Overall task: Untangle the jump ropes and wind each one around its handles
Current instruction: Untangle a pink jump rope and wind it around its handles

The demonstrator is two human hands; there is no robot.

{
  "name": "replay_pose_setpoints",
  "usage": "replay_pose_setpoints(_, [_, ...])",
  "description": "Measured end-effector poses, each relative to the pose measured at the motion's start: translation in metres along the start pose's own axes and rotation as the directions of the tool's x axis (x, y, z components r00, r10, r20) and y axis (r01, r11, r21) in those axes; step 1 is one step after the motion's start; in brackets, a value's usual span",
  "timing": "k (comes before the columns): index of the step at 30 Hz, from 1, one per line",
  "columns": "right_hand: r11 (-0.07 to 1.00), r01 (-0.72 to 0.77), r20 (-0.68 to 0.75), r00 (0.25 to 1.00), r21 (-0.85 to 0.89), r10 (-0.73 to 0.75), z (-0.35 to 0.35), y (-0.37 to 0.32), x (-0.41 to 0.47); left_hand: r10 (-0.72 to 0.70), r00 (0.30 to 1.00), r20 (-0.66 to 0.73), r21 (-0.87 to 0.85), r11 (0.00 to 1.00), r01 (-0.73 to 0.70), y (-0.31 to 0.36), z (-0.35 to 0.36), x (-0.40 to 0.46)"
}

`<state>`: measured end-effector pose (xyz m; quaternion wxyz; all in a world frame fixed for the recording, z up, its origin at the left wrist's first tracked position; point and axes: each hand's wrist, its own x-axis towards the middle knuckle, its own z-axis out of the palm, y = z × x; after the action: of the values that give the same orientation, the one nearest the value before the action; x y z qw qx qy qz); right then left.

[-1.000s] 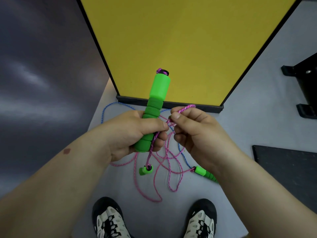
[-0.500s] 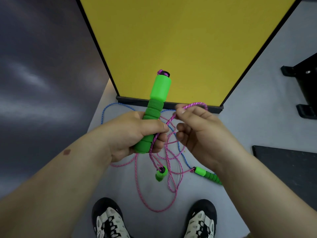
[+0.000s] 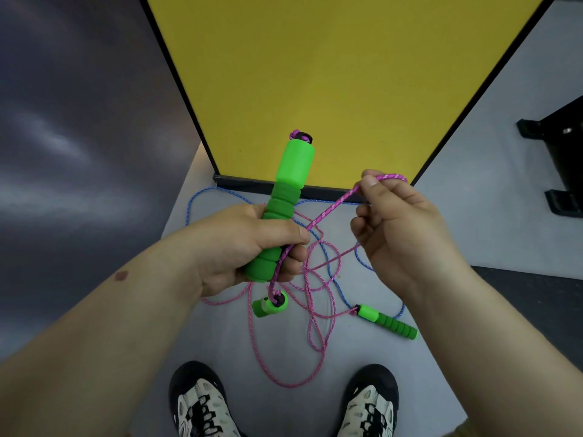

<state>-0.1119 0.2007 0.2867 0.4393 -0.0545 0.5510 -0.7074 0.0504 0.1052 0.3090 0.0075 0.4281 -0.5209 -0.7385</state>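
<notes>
The left hand (image 3: 249, 244) gripped a bright green foam-ribbed jump-rope handle (image 3: 284, 203), its fingers clamped round the lower ribbed part, the handle pointing up and away toward the yellow panel (image 3: 331, 74). The right hand (image 3: 400, 228) pinched the pink braided rope (image 3: 328, 212) between thumb and forefinger, drawn taut from the left fist up to a small loop at the fingertips. A second green handle (image 3: 269, 305) dangled just below the left fist on the same rope; a third green handle (image 3: 389, 321) lay on the grey floor (image 3: 473, 216) near the right forearm, amid loose pink coils crossed by a thin blue rope (image 3: 205, 197).

The step looked like the start of winding. To do it well, the strand would need steady tension, each turn laid snug beside the last on the ribbed grip, and the pink slack lifted clear of the blue rope so no crossing was wound in.
</notes>
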Motion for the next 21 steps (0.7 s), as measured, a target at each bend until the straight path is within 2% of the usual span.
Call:
replay_pose_setpoints(4, [0.996, -0.093, 0.095, 0.991, -0.018, 0.094, 0.001, 0.004, -0.003, -0.003, 1.0, -0.004, -0.011, 1.0, 0.003, 0.0, 0.0, 0.0])
replay_pose_setpoints(8, [0.968, -0.16, 0.291, 0.933, -0.193, 0.213, 0.008, 0.013, -0.015, 0.001, 1.0, -0.016, -0.032, 0.999, -0.001, 0.0, 0.001, 0.0])
replay_pose_setpoints(10, [0.962, -0.135, 0.316, 0.926, -0.238, 0.208, 0.009, 0.015, -0.017, 0.003, 1.0, -0.016, -0.033, 0.999, -0.004, 0.001, 0.002, 0.0])
replay_pose_setpoints(16, [0.993, -0.019, 0.162, 0.986, -0.12, 0.038, 0.005, 0.008, -0.008, 0.011, 1.0, 0.006, 0.008, 1.0, -0.011, 0.0, 0.002, 0.0])
replay_pose_setpoints(21, [1.0, 0.019, 0.015, 1.0, 0.005, -0.019, -0.002, -0.001, 0.001, 0.012, 1.0, 0.018, 0.037, 0.999, -0.013, -0.001, 0.001, -0.001])
